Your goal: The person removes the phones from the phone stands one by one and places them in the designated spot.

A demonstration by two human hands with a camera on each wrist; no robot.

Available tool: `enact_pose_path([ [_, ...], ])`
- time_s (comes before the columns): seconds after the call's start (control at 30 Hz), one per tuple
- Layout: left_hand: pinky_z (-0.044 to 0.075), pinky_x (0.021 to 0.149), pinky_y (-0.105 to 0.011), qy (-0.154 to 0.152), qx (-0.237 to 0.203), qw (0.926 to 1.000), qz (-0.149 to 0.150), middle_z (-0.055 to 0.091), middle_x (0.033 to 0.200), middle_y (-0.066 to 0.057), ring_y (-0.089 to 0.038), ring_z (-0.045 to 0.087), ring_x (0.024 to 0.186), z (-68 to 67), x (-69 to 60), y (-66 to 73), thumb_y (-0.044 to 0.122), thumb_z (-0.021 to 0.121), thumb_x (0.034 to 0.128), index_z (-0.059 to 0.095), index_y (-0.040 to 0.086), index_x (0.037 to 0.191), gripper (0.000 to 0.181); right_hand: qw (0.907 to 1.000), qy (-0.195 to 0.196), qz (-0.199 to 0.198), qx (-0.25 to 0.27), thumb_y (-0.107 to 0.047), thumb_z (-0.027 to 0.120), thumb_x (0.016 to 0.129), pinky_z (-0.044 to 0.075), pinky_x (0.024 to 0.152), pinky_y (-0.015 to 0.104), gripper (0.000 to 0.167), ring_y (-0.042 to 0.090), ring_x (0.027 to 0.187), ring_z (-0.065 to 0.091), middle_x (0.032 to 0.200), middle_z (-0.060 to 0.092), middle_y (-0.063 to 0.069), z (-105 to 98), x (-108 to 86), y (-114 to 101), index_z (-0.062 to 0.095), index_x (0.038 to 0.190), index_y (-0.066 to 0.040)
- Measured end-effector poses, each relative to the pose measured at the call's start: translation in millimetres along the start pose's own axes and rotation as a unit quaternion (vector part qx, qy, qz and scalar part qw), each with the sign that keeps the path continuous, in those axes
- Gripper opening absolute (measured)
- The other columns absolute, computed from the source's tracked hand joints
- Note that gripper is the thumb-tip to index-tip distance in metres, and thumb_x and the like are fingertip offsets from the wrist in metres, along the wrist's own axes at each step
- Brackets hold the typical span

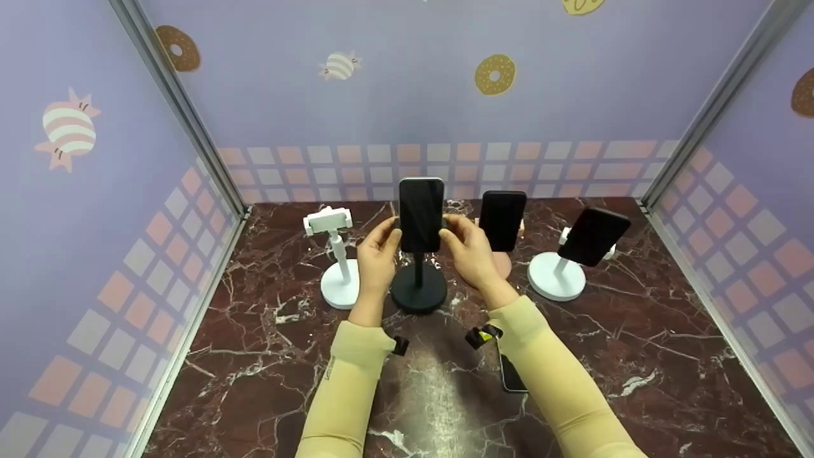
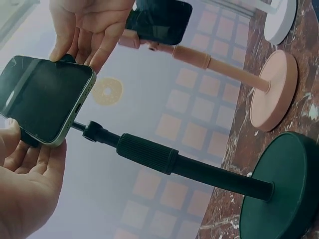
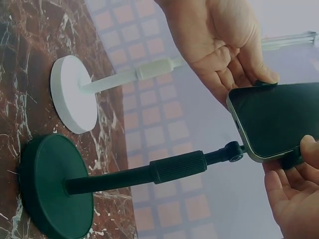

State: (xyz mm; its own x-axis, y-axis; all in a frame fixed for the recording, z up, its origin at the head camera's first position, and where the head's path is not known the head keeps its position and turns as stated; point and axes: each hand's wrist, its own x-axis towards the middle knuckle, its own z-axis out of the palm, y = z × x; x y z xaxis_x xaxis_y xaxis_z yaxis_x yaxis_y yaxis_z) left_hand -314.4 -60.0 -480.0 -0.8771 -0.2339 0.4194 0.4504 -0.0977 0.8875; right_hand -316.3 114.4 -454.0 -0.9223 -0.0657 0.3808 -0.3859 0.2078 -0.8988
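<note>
A smartphone with a dark screen and light rim sits upright in the clamp of a black phone stand. My left hand pinches the clamp's left arm, thumb in front and fingers curled behind. On the opposite side my right hand pinches the right arm the same way. In the left wrist view the clamp's small dark grips show at both long edges of the phone. The stand's ribbed collar and round base are untouched in the right wrist view. The clamp's back is hidden behind the phone.
Left stands a white phone stand without a phone. To the right are a pink stand bearing a black phone and a white stand bearing a tilted phone. Another phone lies partly under the right sleeve.
</note>
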Motion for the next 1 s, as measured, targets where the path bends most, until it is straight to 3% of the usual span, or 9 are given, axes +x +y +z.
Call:
enact_pose_path([
  [0.17, 0.055, 0.09, -0.015, -0.003, -0.005, 0.9999, -0.011, 0.069, 0.12, -0.031, -0.002, 0.068, 0.098, 4.7, -10.0, 9.8, 0.002, 0.065, 0.0986, 0.063, -0.017, 0.125, 0.032, 0.9998, 0.008, -0.02, 0.005, 0.003, 0.062, 0.099, 0.051, 0.088, 0.017, 0.027, 0.015, 0.1, 0.065, 0.113, 0.07, 0.029, -6, -9.3, -5, 0.062, 0.123, 0.015],
  [0.3, 0.054, 0.081, -0.014, -0.005, -0.004, 0.9999, -0.009, 0.071, 0.115, -0.03, 0.0, 0.065, 0.09, 8.1, -19.9, 18.8, 0.0, 0.065, 0.0983, 0.064, -0.017, 0.124, 0.031, 0.9995, 0.005, -0.03, 0.009, 0.005, 0.061, 0.099, 0.051, 0.087, 0.015, 0.026, 0.01, 0.097, 0.064, 0.112, 0.07, 0.031, -13, -19.1, -11, 0.061, 0.122, 0.018],
  [0.5, 0.055, 0.084, -0.015, -0.019, -0.01, 0.9997, 0.008, 0.07, 0.115, -0.03, 0.0, 0.066, 0.092, 10.9, -35.9, 24.4, 0.003, 0.065, 0.0986, 0.062, -0.018, 0.124, 0.033, 0.9999, -0.003, -0.012, 0.009, 0.002, 0.062, 0.099, 0.051, 0.087, 0.015, 0.027, 0.006, 0.095, 0.064, 0.113, 0.07, 0.028, -24, -35.3, -19, 0.062, 0.123, 0.015],
  [0.8, 0.055, 0.085, -0.016, -0.03, -0.022, 0.9993, 0.006, 0.068, 0.119, -0.034, -0.001, 0.066, 0.095, 15.0, -61.7, 28.3, 0.005, 0.066, 0.0984, 0.062, -0.018, 0.125, 0.036, 0.9999, -0.01, 0.005, -0.007, 0.002, 0.063, 0.099, 0.051, 0.081, 0.014, 0.028, 0.002, 0.09, 0.061, 0.109, 0.071, 0.025, -37, -58.3, -23, 0.062, 0.124, 0.013],
  [1.0, 0.055, 0.083, -0.016, -0.034, -0.038, 0.9985, 0.021, 0.066, 0.12, -0.036, -0.002, 0.066, 0.095, 17.6, -77.0, 27.1, 0.003, 0.066, 0.0981, 0.06, -0.021, 0.124, 0.036, 0.9997, -0.01, 0.013, 0.018, 0.006, 0.059, 0.1, 0.057, 0.08, 0.016, 0.027, -0.003, 0.092, 0.064, 0.113, 0.068, 0.029, -41, -74.6, -23, 0.059, 0.125, 0.016],
])
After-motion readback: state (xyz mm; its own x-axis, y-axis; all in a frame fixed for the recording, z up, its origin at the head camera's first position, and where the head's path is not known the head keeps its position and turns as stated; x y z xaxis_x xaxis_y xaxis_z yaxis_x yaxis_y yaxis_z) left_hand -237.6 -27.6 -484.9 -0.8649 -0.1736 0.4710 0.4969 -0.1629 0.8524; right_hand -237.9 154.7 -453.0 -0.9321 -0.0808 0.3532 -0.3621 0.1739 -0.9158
